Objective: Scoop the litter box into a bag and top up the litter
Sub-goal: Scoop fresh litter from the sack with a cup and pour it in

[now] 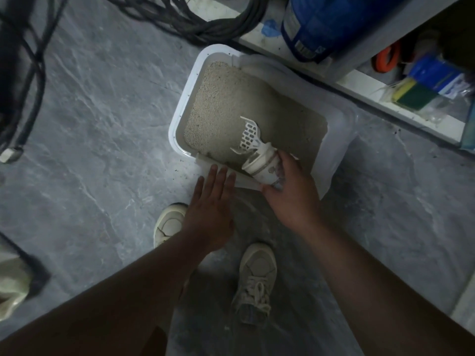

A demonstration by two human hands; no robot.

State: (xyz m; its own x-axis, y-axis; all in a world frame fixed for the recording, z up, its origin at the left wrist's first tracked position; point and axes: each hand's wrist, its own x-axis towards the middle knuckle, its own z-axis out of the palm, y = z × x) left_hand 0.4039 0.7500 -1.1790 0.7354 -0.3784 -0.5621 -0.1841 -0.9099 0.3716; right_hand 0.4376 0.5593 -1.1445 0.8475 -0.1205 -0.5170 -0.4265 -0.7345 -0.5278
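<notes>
— Right hand (290, 199)?
— Fingers wrapped round the white scoop (257, 150), slotted blade resting on the litter (231, 98), near corner of the litter box (180, 109).
— And left hand (210, 209)?
— Flat, fingers spread loose, tips touching the near rim. Grasping nothing.
— Box itself?
— Down on the grey floor (102, 124), beside a shelf (359, 80).

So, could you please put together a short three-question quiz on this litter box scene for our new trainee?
1. True or false: the right hand holds the scoop by its thick handle.
2. Where do the left hand fingertips rest? A) on the litter box near rim B) on the blue bag C) on a shoe
3. What fills the box?

Key: 1 true; 2 A; 3 pale litter.
</notes>
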